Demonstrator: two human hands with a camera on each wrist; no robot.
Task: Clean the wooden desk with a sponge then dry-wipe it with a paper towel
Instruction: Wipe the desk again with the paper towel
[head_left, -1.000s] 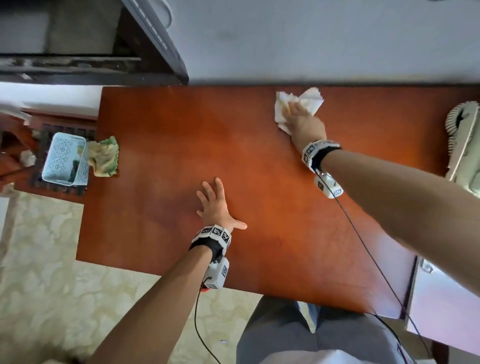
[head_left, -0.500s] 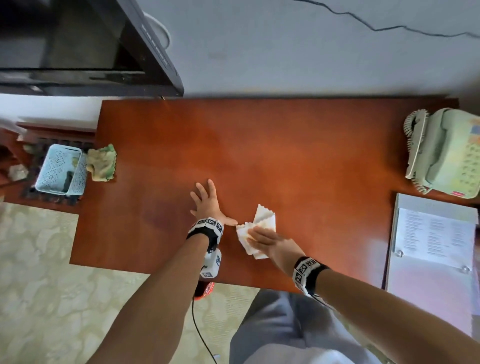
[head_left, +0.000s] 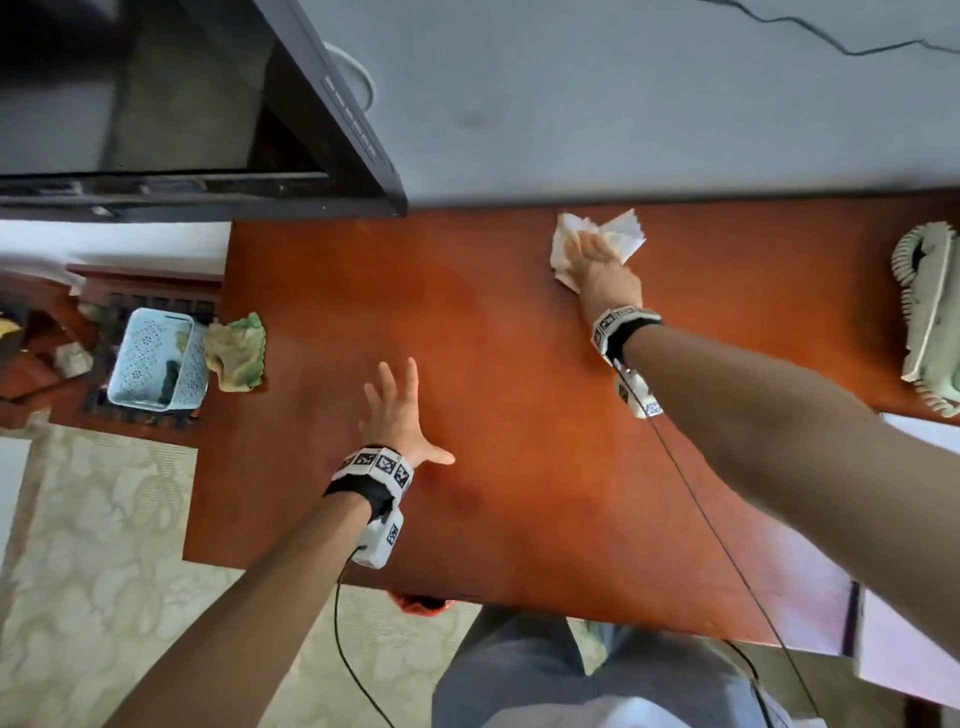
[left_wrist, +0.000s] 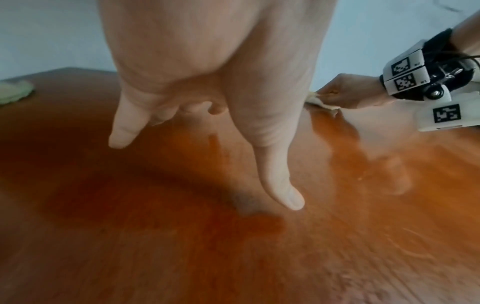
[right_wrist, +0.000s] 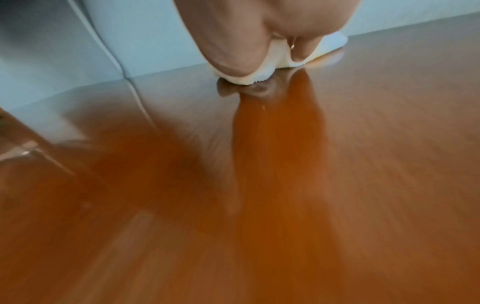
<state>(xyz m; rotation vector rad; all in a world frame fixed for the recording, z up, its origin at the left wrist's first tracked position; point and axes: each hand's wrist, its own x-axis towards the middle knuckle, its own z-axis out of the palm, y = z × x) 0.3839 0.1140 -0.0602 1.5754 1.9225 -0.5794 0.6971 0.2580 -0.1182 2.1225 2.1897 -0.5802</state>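
the left hand (head_left: 390, 415) lies flat on the bench (head_left: 519, 493) toward the near edge, its grip wide with fingers spread. the sponge (head_left: 236, 351) rests at the left edge. near the far edge, the right hand (head_left: 597, 270) presses the paper towel (head_left: 623, 236) on the wood, fingers over it.
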